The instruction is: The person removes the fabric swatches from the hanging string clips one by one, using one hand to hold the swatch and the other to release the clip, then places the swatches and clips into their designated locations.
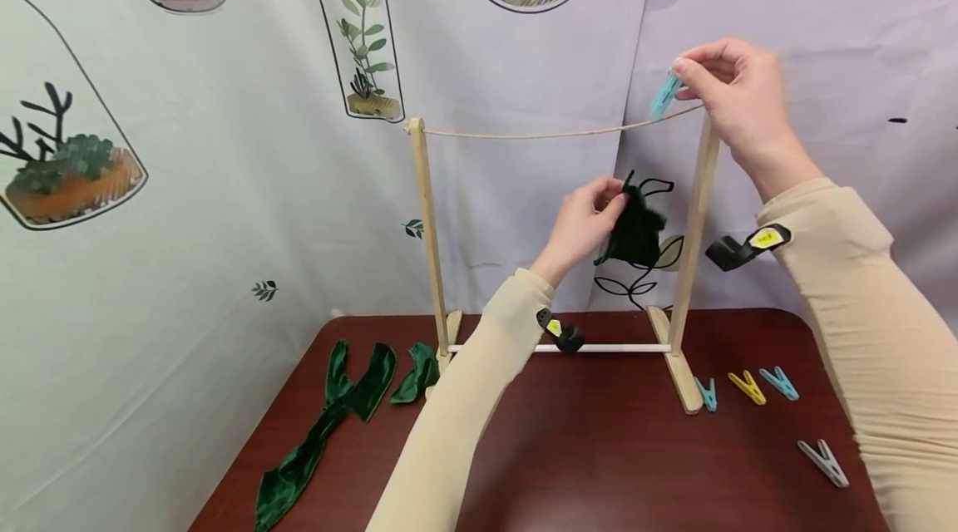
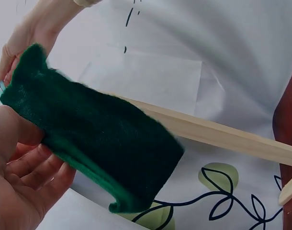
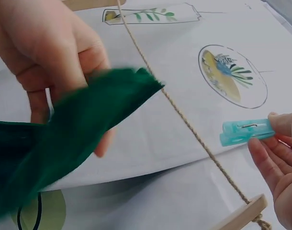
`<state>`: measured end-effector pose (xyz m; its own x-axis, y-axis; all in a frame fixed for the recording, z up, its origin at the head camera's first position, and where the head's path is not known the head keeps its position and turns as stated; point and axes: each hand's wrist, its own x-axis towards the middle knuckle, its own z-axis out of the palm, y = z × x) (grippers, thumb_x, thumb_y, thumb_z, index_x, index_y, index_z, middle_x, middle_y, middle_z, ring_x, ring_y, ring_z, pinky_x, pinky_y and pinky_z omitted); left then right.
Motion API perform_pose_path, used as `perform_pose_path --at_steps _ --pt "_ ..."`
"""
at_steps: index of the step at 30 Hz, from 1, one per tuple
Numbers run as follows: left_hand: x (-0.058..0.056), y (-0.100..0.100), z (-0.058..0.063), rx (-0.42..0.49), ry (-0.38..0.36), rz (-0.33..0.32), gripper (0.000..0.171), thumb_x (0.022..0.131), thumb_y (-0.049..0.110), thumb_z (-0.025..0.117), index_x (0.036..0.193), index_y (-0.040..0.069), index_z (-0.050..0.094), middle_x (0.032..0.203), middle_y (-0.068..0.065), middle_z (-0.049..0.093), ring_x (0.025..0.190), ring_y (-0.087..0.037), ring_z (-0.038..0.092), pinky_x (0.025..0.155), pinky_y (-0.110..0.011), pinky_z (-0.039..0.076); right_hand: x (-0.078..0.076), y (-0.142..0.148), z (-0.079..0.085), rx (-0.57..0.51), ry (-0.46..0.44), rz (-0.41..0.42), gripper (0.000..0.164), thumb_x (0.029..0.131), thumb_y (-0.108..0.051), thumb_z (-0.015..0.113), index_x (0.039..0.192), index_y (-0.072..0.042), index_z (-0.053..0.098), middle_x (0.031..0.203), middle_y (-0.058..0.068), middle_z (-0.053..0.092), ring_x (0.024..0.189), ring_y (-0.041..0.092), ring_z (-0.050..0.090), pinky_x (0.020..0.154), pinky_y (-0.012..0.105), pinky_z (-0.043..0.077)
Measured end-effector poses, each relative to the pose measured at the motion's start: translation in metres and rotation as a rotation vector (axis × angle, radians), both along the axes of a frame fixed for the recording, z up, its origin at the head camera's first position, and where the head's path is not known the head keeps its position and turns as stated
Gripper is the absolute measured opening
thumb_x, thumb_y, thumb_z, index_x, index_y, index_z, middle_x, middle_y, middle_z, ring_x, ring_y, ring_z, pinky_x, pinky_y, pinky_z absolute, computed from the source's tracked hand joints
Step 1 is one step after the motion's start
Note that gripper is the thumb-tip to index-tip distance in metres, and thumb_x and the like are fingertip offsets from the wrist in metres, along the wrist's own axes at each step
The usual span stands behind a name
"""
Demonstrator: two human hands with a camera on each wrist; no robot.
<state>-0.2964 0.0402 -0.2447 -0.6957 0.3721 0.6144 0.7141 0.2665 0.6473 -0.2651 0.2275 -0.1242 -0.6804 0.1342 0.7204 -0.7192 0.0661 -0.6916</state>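
Note:
My left hand (image 1: 587, 220) pinches a dark green velvet cloth piece (image 1: 636, 229) by its upper edge, and the rest hangs down below the line. In the left wrist view the cloth (image 2: 103, 139) spreads out beyond my thumb and fingers. Up at the right end of the twine line (image 1: 524, 135), my right hand (image 1: 741, 96) pinches a light blue clothespin (image 1: 664, 96). Seen from the right wrist, this clothespin (image 3: 246, 132) sits between thumb and fingertips, beside the twine (image 3: 194, 134). The twine runs between two wooden posts (image 1: 428, 224).
More green velvet strips (image 1: 359, 391) lie on the dark red table (image 1: 584, 449) at left. To the right are a yellow clothespin (image 1: 747, 388), two blue clothespins (image 1: 780, 383) and a grey one (image 1: 823, 463). A white rod (image 1: 621, 347) joins the posts low down. Behind hangs a printed curtain (image 1: 247, 141).

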Motion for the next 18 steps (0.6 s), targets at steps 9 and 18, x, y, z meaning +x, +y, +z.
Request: perform_pose_path --at_steps 9,18 --pt "0.002 -0.005 -0.007 -0.059 0.005 0.012 0.020 0.103 0.010 0.055 0.118 0.007 0.069 0.096 -0.001 0.069 0.078 -0.009 0.059 0.069 -0.019 0.047 0.008 0.002 0.000 0.017 0.028 0.004 0.004 0.091 -0.003 0.074 0.095 -0.003 0.075 0.085 0.000 0.073 0.068 0.010 0.067 0.069 0.017 0.054" --pt "0.002 -0.018 -0.010 -0.117 0.035 0.044 0.021 0.104 0.014 0.056 0.119 0.006 0.070 0.100 -0.003 0.071 0.082 -0.009 0.061 0.072 -0.020 0.048 0.014 0.008 -0.008 0.085 0.014 -0.023 0.006 0.092 -0.005 0.073 0.098 -0.005 0.075 0.086 -0.003 0.074 0.068 0.009 0.068 0.072 0.016 0.054"
